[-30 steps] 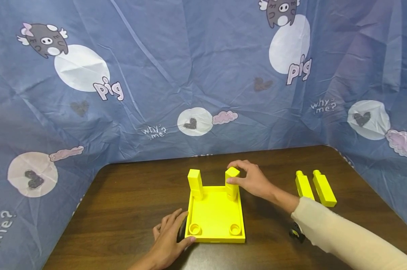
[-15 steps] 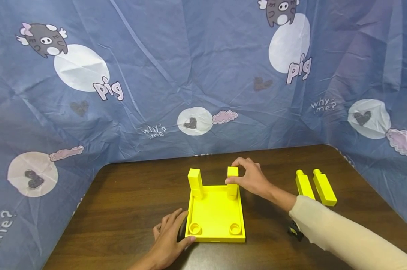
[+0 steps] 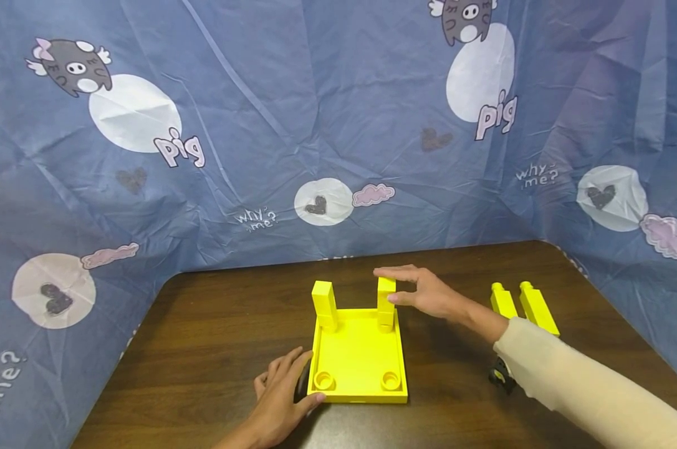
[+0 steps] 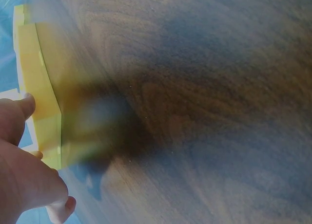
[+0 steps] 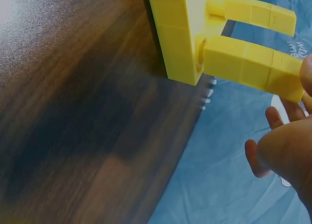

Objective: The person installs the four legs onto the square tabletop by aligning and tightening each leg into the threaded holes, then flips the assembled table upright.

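A shallow yellow tray-like panel (image 3: 361, 355) with a raised rim lies on the table. Two square yellow legs stand upright at its far corners, a left leg (image 3: 324, 302) and a right leg (image 3: 386, 305). Round sockets, such as the near left socket (image 3: 324, 381), sit in its near corners. My left hand (image 3: 279, 399) holds the near left corner, thumb at the front wall and fingers along the left side. My right hand (image 3: 428, 293) is spread loosely by the right leg's top, fingers extended behind it. In the right wrist view the thumb (image 5: 307, 75) is right at the leg's end.
Two more yellow legs with knobbed ends, one of them the far right leg (image 3: 537, 308), lie on the brown wooden table (image 3: 220, 324) at right, partly behind the right sleeve. A blue patterned cloth (image 3: 260, 125) hangs behind the table. A small black object (image 3: 502, 376) shows under the right sleeve.
The right hand has turned the right leg until its faces line up with the panel, then loosened its fingers and shifted slightly right. The left hand has stayed put.
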Demonstrator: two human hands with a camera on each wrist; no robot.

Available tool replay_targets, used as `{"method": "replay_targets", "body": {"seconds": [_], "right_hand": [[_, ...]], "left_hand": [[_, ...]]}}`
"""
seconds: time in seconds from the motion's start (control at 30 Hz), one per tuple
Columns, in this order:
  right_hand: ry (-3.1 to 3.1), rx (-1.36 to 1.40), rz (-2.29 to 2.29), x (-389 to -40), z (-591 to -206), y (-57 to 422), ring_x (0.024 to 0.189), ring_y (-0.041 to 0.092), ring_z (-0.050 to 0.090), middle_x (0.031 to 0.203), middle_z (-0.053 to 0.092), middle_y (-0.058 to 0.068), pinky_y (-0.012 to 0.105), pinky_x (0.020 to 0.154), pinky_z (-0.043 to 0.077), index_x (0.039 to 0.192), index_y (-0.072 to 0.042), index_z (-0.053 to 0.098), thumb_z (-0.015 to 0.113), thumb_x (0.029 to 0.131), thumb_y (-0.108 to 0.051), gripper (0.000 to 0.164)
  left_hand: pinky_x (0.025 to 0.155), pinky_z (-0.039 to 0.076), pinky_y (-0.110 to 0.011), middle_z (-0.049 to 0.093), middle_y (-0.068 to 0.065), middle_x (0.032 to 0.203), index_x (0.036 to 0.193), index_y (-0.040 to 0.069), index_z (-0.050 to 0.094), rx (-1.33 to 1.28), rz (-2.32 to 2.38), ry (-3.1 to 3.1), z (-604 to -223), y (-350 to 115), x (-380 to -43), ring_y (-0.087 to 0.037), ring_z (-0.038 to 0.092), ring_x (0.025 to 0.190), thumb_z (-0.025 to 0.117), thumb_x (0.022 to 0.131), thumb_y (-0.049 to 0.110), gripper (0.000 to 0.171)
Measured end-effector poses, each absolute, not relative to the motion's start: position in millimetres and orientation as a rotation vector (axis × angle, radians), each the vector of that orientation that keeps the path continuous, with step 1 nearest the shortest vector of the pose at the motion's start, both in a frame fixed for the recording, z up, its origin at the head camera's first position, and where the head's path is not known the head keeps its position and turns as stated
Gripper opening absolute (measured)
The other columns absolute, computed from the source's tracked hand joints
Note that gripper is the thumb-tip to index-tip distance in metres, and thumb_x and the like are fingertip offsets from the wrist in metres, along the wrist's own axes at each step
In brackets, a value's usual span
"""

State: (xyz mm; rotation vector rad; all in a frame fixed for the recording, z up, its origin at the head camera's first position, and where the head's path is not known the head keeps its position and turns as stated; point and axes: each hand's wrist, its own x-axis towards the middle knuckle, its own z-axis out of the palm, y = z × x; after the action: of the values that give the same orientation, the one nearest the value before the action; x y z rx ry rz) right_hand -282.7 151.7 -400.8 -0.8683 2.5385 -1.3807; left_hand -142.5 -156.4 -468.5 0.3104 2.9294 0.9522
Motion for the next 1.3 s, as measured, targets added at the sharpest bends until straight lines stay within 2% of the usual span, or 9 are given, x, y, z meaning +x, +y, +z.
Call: {"method": "replay_targets", "body": {"seconds": [0.17,0.33,0.43,0.6,0.7,0.83,1.0,1.07,1.3], "right_hand": [[2.514,-0.891,-1.437,-283,-403,148,0.128,0.028,0.046,0.130,0.061,0.005,0.054,0.103,0.034,0.130,-0.012,0.062,0.071,0.087,-0.014,0.044],[2.607,-0.825,-1.518,-282,-407,141,0.110,0.027,0.055,0.109,0.066,0.007,0.051,0.097,0.038,0.111,-0.007,0.065,0.080,0.078,-0.014,0.037],[2.729,-0.722,-1.498,-281,-409,137,0.094,0.025,0.054,0.093,0.062,0.004,0.043,0.083,0.043,0.096,-0.011,0.059,0.086,0.071,-0.020,0.037],[2.823,-0.613,-1.453,-280,-410,131,0.082,0.025,0.045,0.083,0.055,0.003,0.038,0.072,0.033,0.086,-0.014,0.051,0.089,0.067,-0.029,0.045],[2.832,-0.616,-1.436,-279,-411,130,0.090,0.027,0.047,0.089,0.056,0.004,0.044,0.081,0.030,0.090,-0.014,0.053,0.087,0.069,-0.031,0.043],[2.768,-0.698,-1.422,-278,-411,134,0.110,0.029,0.049,0.111,0.059,0.006,0.059,0.099,0.020,0.113,-0.014,0.058,0.083,0.075,-0.029,0.048],[2.606,-0.839,-1.415,-283,-409,145,0.124,0.029,0.042,0.134,0.055,0.006,0.065,0.102,0.023,0.139,-0.016,0.050,0.077,0.082,-0.025,0.063],[2.558,-0.870,-1.409,-284,-407,149,0.125,0.028,0.041,0.137,0.054,0.004,0.060,0.100,0.030,0.142,-0.018,0.049,0.074,0.085,-0.024,0.062],[2.553,-0.875,-1.428,-286,-407,150,0.121,0.028,0.046,0.130,0.061,0.003,0.055,0.099,0.033,0.130,-0.016,0.062,0.072,0.087,-0.021,0.044]], "left_hand": [[0.094,0.015,-0.063,0.037,-0.014,0.148,0.143,0.016,0.043,0.320,0.968,2.927,-468,-156,-142,-0.034,0.031,0.132,0.073,0.083,0.041,0.072],[0.094,0.015,-0.062,0.037,-0.014,0.149,0.143,0.017,0.042,0.321,0.966,2.920,-468,-156,-142,-0.034,0.030,0.133,0.073,0.083,0.042,0.072],[0.094,0.015,-0.062,0.037,-0.014,0.149,0.143,0.017,0.042,0.323,0.959,2.921,-468,-156,-142,-0.034,0.030,0.133,0.072,0.083,0.043,0.072],[0.094,0.015,-0.062,0.036,-0.014,0.149,0.144,0.017,0.042,0.335,0.976,2.915,-468,-156,-141,-0.034,0.030,0.133,0.072,0.084,0.042,0.071],[0.093,0.015,-0.062,0.035,-0.014,0.149,0.144,0.017,0.042,0.336,0.981,2.911,-468,-156,-141,-0.034,0.030,0.132,0.072,0.084,0.042,0.071],[0.093,0.015,-0.062,0.035,-0.014,0.149,0.144,0.018,0.041,0.330,0.976,2.912,-468,-156,-142,-0.034,0.030,0.132,0.072,0.084,0.042,0.072],[0.093,0.015,-0.062,0.035,-0.014,0.149,0.144,0.017,0.042,0.327,0.973,2.918,-468,-157,-142,-0.034,0.030,0.132,0.072,0.084,0.042,0.072],[0.093,0.015,-0.062,0.035,-0.014,0.149,0.144,0.017,0.041,0.328,0.972,2.917,-468,-157,-142,-0.034,0.030,0.132,0.072,0.084,0.042,0.072],[0.094,0.014,-0.064,0.034,-0.013,0.150,0.145,0.019,0.040,0.317,0.968,2.902,-467,-157,-142,-0.034,0.029,0.133,0.071,0.084,0.043,0.072]]}}
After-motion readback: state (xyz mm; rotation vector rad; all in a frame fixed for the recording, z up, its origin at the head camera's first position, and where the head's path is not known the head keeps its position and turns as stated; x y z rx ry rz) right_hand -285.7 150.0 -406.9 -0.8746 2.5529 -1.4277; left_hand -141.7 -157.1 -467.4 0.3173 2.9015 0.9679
